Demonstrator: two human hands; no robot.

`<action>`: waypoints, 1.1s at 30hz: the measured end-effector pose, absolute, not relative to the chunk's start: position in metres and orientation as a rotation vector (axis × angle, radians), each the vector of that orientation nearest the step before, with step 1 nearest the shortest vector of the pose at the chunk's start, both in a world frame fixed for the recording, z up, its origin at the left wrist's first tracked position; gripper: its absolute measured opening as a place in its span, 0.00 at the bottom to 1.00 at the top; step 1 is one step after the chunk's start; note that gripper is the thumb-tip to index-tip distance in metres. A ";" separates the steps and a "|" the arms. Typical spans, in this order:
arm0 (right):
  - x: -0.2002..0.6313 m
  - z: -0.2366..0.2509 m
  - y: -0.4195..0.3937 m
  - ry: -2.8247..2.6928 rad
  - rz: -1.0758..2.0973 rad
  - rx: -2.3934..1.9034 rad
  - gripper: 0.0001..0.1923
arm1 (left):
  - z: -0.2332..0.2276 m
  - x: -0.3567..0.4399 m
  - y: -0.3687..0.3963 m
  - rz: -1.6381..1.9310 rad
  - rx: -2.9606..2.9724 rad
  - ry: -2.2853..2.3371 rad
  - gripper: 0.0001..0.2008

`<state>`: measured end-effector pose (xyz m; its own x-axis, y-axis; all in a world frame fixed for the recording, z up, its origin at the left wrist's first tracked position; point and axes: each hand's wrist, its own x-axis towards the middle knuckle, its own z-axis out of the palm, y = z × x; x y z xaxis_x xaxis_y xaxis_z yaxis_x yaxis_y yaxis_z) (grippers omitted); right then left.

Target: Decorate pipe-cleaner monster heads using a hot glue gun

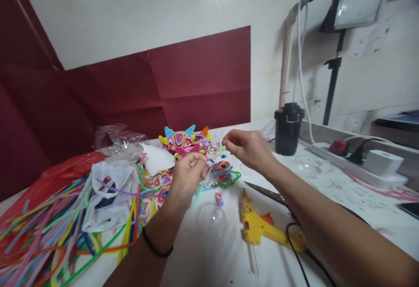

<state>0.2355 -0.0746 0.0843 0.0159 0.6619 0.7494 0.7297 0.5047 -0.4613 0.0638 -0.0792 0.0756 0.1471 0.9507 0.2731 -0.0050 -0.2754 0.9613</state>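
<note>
while both the left hand (187, 170) and right hand (246, 146) pinch something too small to identify above the loose coloured pipe cleaners (65, 226), steady, braced wrists seem wise.

Glue gun (262, 228) lies right of pipe cleaners (49, 230), scissors (266, 193) behind it.

Thin pipe cleaner (214, 149) pinched between hands

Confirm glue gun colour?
Yellow body; the glue gun lies on the table, clearest in the head view.
</note>
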 end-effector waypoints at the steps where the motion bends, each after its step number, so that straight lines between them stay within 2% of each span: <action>1: 0.235 0.082 -0.073 -1.693 -0.089 -1.212 0.05 | 0.076 0.063 -0.080 1.287 1.486 0.965 0.07; 11: 0.240 0.076 -0.067 -1.744 -0.116 -1.368 0.08 | 0.074 0.061 -0.076 1.281 1.549 1.016 0.08; 17: 0.227 0.080 -0.077 -1.779 0.004 -1.307 0.05 | 0.069 0.058 -0.075 1.347 1.993 1.267 0.07; 21: 0.218 0.083 -0.084 -1.852 0.210 -1.138 0.03 | 0.065 0.058 -0.078 1.389 2.451 1.424 0.08; 24: 0.216 0.083 -0.084 -1.809 0.318 -1.069 0.08 | 0.060 0.058 -0.078 1.399 2.638 1.454 0.09; 28: 0.217 0.079 -0.080 -1.733 0.472 -1.044 0.07 | 0.055 0.058 -0.076 1.411 2.768 1.431 0.10; 33: 0.215 0.079 -0.078 -1.555 0.886 -0.955 0.08 | 0.057 0.056 -0.076 1.507 2.739 1.276 0.11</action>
<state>0.2149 -0.0782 0.0786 -0.1219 0.9122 0.3913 0.1287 0.4054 -0.9050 0.0558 -0.0759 0.0575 0.3256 0.5008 0.8020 0.7088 -0.6907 0.1435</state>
